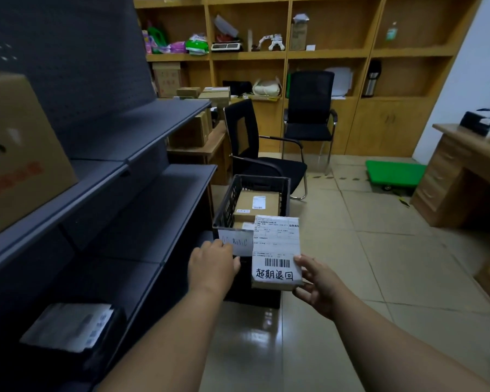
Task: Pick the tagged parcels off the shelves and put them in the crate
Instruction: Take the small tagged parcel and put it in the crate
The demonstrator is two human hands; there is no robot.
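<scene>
My right hand (316, 284) grips a small parcel (276, 251) by its lower right corner. A white shipping label with a barcode and handwritten black characters covers its top. The parcel hangs just in front of the near end of a black slatted crate (229, 202) on the floor. Brown cardboard parcels (255, 203) lie inside the crate, and a white paper sign is stuck to its near wall. My left hand (214, 263) hovers with curled fingers beside the parcel's left edge, in front of that sign, holding nothing that I can see.
Dark grey metal shelves (142, 188) run along my left, with a big cardboard box (17, 154) on the upper level and a black parcel with a white label (71, 329) low down. Two black chairs (309, 114) stand beyond the crate. A wooden desk (464, 171) and green trolley (393, 172) are right.
</scene>
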